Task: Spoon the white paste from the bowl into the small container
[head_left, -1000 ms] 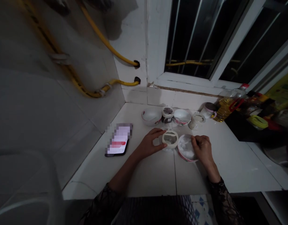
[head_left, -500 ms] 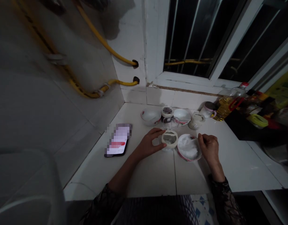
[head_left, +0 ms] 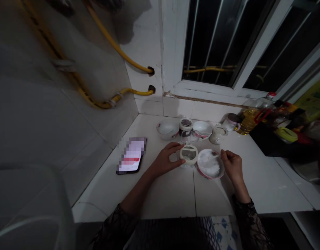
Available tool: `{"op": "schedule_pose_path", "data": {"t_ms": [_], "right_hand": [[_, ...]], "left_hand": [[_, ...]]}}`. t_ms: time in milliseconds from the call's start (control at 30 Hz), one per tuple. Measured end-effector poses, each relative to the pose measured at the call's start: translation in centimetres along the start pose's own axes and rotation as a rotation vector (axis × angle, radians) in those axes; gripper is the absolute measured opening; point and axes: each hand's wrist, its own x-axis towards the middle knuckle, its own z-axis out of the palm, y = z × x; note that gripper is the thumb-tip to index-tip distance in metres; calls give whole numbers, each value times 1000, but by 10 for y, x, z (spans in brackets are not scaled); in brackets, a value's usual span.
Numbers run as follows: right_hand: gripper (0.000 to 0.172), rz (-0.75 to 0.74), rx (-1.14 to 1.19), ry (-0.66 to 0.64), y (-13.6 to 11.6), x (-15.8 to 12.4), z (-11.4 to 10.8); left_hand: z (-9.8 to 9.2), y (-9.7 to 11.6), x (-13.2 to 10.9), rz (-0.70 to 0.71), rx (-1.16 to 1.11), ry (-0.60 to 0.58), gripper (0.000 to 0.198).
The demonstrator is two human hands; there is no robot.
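Observation:
My left hand (head_left: pixel 168 159) grips a seasoning jar (head_left: pixel 188 155) from its left side, thumb and fingers around the pale rim. The jar's clear lid is flipped up at its far side. Just right of the jar is a bowl (head_left: pixel 201 172) with a pink patterned rim, holding a white powder (head_left: pixel 209 166). Above that bowl my right hand (head_left: pixel 232 162) pinches the handle of a small white spoon (head_left: pixel 214 158), whose tip reaches into the powder.
Behind stand two more bowls (head_left: pixel 167 129) (head_left: pixel 202 128), a dark-filled jar (head_left: pixel 186 124), another jar (head_left: pixel 218 134) and a cup (head_left: pixel 231 122). A phone (head_left: pixel 132 156) lies left. Oil bottle (head_left: pixel 250 119) and black rack (head_left: pixel 266 140) are at right.
The spoon in my right hand has shifted slightly and shows more clearly over the powder. My left hand stays on the jar.

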Motion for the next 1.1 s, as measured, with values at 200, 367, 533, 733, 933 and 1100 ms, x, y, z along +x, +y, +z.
{"op": "schedule_pose_path", "data": {"t_ms": [200,367,533,733,933,1100], "right_hand": [[52,94,157,39,-8,2,-3],[45,-145,154,193,-40,-1,-3],[32,-774,-116,228,-69,-13,20],[33,-798,-233,232,-59,-9,7],[38,-527,-316,107,-15,4,-10],[45,-449,-258,-47,-5,-1,9]], "left_hand": [[-1,1,0,-13,5,-1,51],[-2,1,1,-8,6,-6,50],[-1,1,1,-17,-2,-6,51],[-1,4,1,-26,-6,-14,53],[-2,5,0,-32,-13,-6,52],[-2,5,1,-17,-8,-12,50]]}}
